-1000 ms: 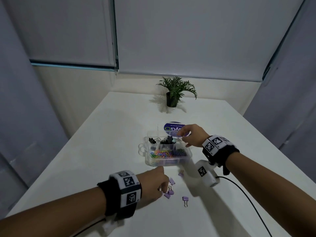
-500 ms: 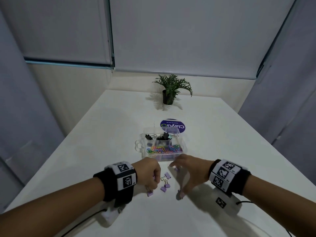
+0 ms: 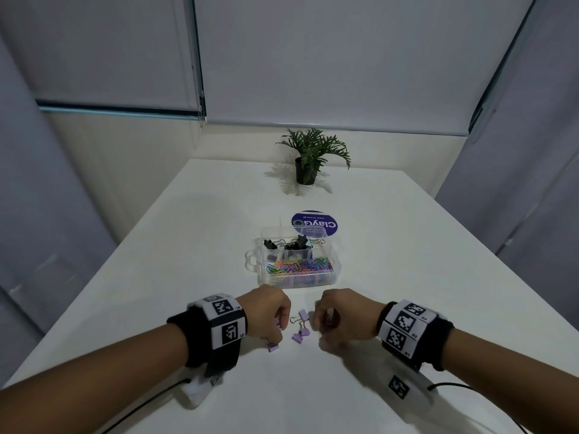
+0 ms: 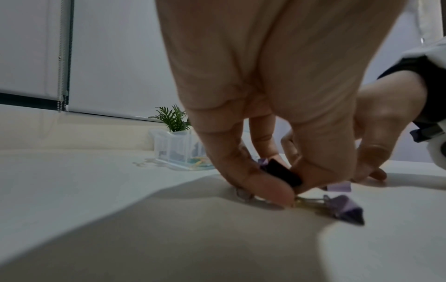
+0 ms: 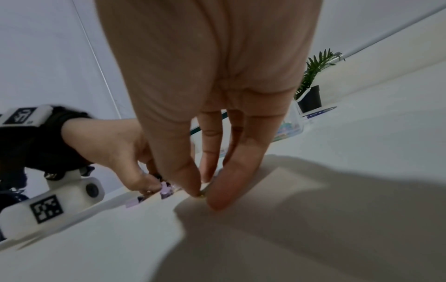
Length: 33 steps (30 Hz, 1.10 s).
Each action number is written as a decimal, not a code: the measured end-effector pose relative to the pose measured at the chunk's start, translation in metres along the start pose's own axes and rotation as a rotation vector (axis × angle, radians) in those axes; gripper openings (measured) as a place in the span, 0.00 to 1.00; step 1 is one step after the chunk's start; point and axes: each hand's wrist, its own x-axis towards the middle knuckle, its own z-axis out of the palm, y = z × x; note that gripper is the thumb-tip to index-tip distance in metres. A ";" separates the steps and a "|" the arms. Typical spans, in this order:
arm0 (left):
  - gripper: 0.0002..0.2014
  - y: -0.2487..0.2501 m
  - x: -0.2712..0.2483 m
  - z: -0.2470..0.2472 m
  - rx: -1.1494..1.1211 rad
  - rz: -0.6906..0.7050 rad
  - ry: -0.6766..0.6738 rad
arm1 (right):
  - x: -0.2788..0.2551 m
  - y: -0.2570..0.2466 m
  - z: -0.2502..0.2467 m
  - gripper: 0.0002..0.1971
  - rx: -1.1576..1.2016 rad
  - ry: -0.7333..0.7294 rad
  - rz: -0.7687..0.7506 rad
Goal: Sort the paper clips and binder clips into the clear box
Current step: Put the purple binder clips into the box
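Observation:
The clear box (image 3: 334,270) stands mid-table, with black binder clips (image 3: 297,244) in its back compartments and coloured paper clips (image 3: 299,265) in front. Several purple binder clips (image 3: 300,333) lie loose on the table just before it. My left hand (image 3: 269,311) is down among them, thumb and forefinger pinching one binder clip (image 4: 282,174) that looks dark in shadow. Another purple clip (image 4: 342,208) lies by that thumb. My right hand (image 3: 338,317) is down on the table to their right, its thumb and fingertips (image 5: 193,183) closed on a small metal bit, seemingly a clip's wire handle.
A round purple lid (image 3: 315,223) lies behind the box, and a potted plant (image 3: 308,161) stands at the table's far edge. Cables run from both wrist cameras across the near table (image 3: 407,245). Curtains hang on both sides.
My right hand has come back from over the box to the table beside the loose purple clips and closed its fingertips. The left hand stayed at the clips and took one up.

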 end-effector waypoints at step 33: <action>0.15 -0.033 0.112 -0.075 -0.252 -0.186 0.491 | 0.018 0.014 0.002 0.05 -0.115 -0.019 -0.032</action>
